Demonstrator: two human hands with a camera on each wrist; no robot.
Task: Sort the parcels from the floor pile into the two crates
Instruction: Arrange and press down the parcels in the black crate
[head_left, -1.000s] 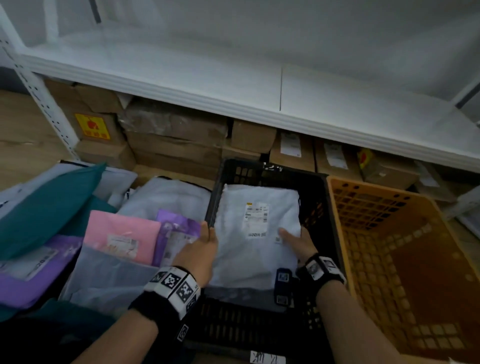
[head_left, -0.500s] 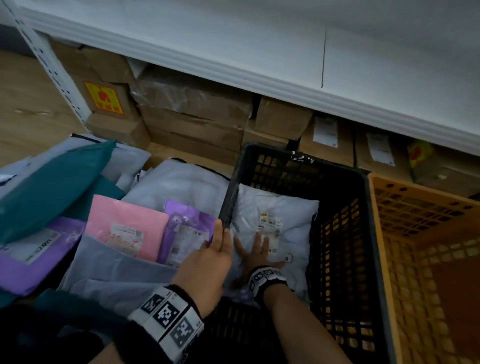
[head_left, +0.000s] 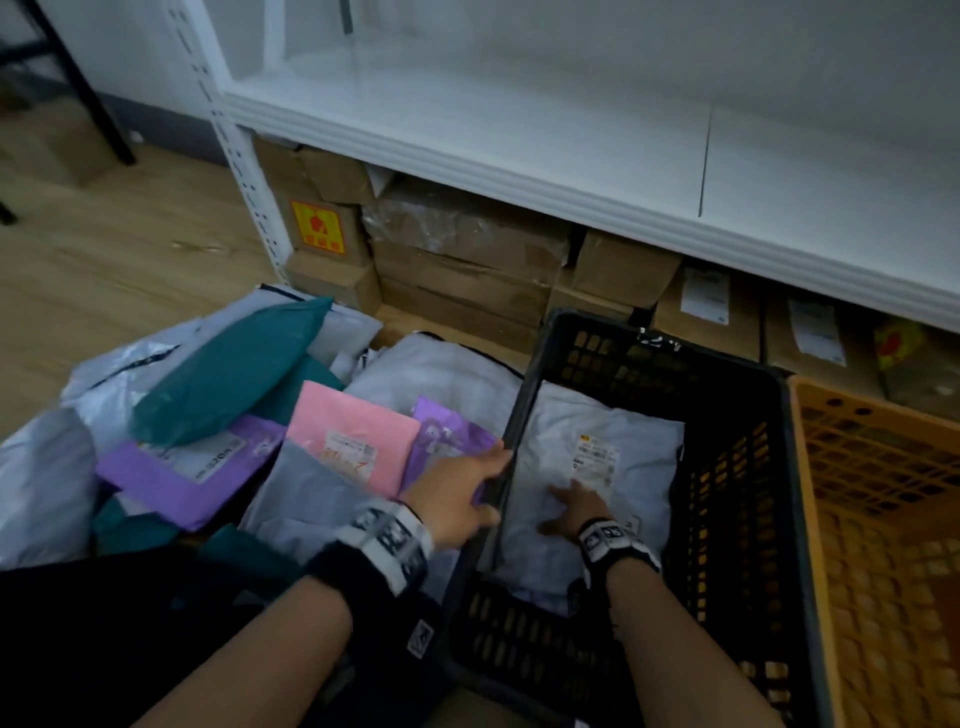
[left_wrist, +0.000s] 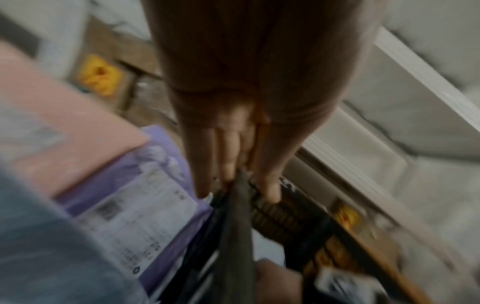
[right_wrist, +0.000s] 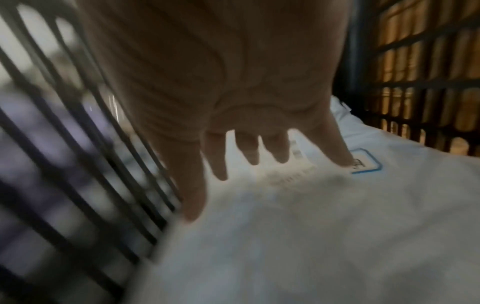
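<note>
Head view: the soft white plastic mailer parcel (head_left: 597, 467), held above the black perforated plastic crate (head_left: 727, 467) a second ago, now lies flat inside it, so this parcel counts as sorted; the orange crate (head_left: 883, 519) beside it shows no parcels. Left wrist view: the left hand (left_wrist: 241, 164) grips the black crate's left rim, next to a glossy purple mailer (left_wrist: 155, 185). Right wrist view: the right hand (right_wrist: 249, 144) lies released, fingers spread flat on the crinkled white film.

Head looks down; wrist views close, sharing black crate (head_left: 727, 467).
</note>
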